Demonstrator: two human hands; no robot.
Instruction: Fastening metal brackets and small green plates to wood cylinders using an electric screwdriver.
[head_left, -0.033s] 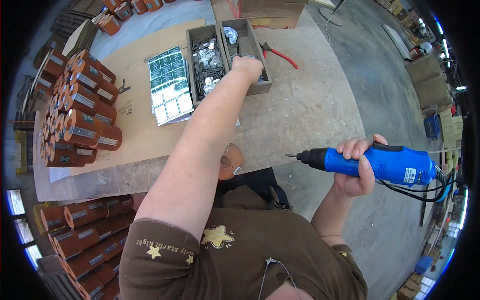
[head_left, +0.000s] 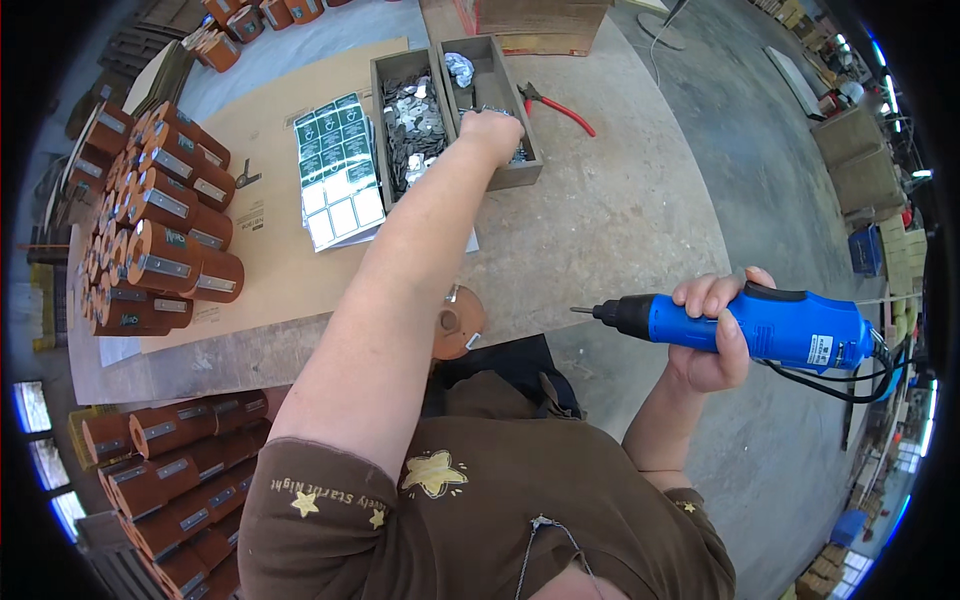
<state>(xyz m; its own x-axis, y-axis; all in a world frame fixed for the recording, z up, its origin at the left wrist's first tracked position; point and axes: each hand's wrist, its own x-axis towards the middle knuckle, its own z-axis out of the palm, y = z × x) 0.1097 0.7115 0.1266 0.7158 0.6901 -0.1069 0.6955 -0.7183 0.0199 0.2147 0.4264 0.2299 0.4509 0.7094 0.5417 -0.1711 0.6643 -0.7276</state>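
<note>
My left hand [head_left: 492, 133] reaches down into the right-hand narrow box [head_left: 519, 176], which holds small metal parts and a crumpled pale wad. Its fingers are hidden behind the back of the hand and the box. My right hand [head_left: 720, 335] is wrapped round a blue electric screwdriver [head_left: 770, 328], off the table's right edge, with its bit pointing left. An orange-brown cylinder [head_left: 461, 322], partly covered by my left forearm, sits at the near table edge. Beside the reached-into box, another box [head_left: 409, 128] is filled with flat grey metal pieces.
Red-handled pliers [head_left: 563, 112] lie right of the boxes. Green and white label sheets [head_left: 343, 180] rest on cardboard [head_left: 270, 250]. Stacked orange-brown cylinders [head_left: 165, 255] crowd the table's left, with more [head_left: 180, 480] below. A black cable [head_left: 850, 395] trails from the screwdriver. A carton [head_left: 545, 25] stands behind.
</note>
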